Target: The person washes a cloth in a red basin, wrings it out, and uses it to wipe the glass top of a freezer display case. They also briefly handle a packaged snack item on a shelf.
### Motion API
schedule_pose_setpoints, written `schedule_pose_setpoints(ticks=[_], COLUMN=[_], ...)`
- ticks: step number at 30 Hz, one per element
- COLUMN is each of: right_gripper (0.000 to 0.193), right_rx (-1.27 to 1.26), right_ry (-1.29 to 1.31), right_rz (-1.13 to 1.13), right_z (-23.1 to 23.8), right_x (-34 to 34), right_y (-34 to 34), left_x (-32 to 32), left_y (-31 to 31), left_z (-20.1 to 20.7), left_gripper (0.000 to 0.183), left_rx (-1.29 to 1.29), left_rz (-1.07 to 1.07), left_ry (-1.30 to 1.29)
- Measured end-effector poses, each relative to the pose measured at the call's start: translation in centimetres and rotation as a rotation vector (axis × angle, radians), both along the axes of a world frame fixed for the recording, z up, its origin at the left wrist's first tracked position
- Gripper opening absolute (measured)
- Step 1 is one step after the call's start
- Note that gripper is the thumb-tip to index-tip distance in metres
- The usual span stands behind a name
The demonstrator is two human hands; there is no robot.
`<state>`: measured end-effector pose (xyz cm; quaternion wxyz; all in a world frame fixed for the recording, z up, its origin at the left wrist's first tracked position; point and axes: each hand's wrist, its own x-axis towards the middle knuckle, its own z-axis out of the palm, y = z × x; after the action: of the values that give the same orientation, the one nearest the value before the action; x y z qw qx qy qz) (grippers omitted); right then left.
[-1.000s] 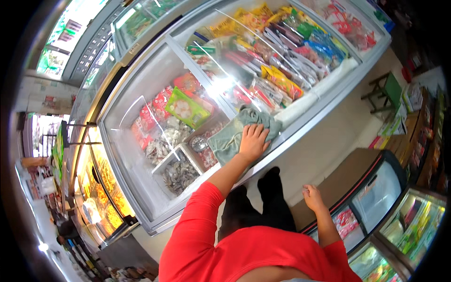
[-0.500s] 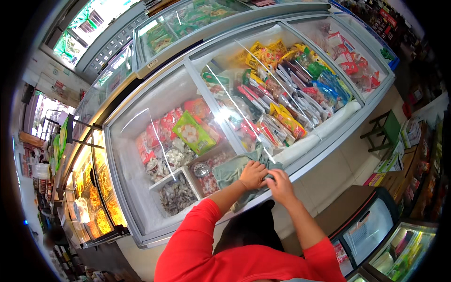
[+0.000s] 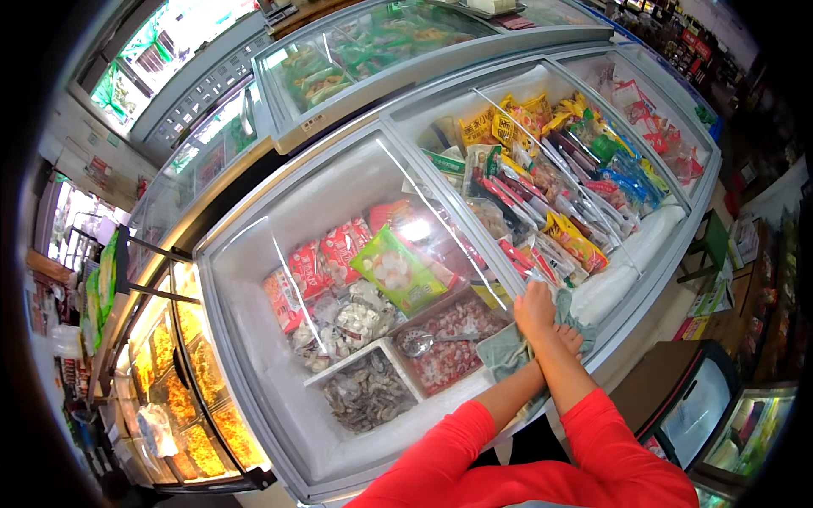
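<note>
My forearms cross above the near edge of a chest freezer, the right over the left. A grey-green cloth lies bunched on the glass and the near rim, showing on both sides of my wrists. My left hand, partly covered by my right forearm, has its fingers closed on the cloth. Closed like a fist, my right hand rests at the lid's frame bar beside the cloth; what its fingers hold is hidden. Under the glass lid are a green packet, red packets and a metal scoop.
Frozen shrimp fill a white bin. Packaged goods crowd the freezer's right half. A second freezer adjoins behind; a lit display case stands left. At right are a green stool and a dark-framed cabinet.
My hands and the cloth have moved right along the near edge. The forearms, side by side before, are now crossed. The view has also shifted.
</note>
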<state>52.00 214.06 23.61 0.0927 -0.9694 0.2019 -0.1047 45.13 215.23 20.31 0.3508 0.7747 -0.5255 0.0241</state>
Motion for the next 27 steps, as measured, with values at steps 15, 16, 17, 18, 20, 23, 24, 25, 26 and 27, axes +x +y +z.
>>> schedule_pose_setpoints(ticks=[15,16,17,18,20,23,24,25,26,27], right_gripper=[0.022,0.026,0.03,0.033,0.037,0.039,0.039,0.039,0.034,0.029], right_rx=[0.32,0.368,0.424,0.486,0.634,0.919,1.021,1.122,1.288,1.448], right_ry=[0.343,0.343,0.343,0.399,0.51,0.509,0.428,0.343,0.292,0.237], right_rz=[0.306,0.333,0.365,0.38,0.483,0.698,0.714,0.725,0.636,0.538], right_z=[2.0,2.0,2.2,3.3,3.5,0.6,1.7,2.6,4.3,5.8], right_x=[-3.6,-4.2,-4.5,-4.4,-4.5,-3.8,-3.4,-3.0,-2.4,-2.2], right_y=[18.1,19.5,20.8,22.0,23.6,24.1,23.0,21.4,18.2,14.9], left_x=[-5.5,-6.0,-6.2,-6.0,-5.2,-5.3,-5.3,-4.8,-4.2,-4.0], left_y=[22.9,24.3,26.1,28.0,29.7,31.4,32.4,33.3,33.7,32.8], left_z=[-0.3,0.2,0.7,1.5,5.1,8.6,9.3,9.9,10.5,11.4], left_gripper=[0.051,0.053,0.05,0.048,0.044,0.04,0.038,0.039,0.039,0.039], left_rx=[0.461,0.512,0.541,0.576,0.599,0.588,0.57,0.495,0.412,0.279], left_rz=[-0.092,-0.076,-0.036,0.02,0.038,0.211,0.324,0.312,0.297,0.322], left_ry=[0.17,0.287,0.37,0.457,0.509,0.879,1.052,0.996,0.942,0.979])
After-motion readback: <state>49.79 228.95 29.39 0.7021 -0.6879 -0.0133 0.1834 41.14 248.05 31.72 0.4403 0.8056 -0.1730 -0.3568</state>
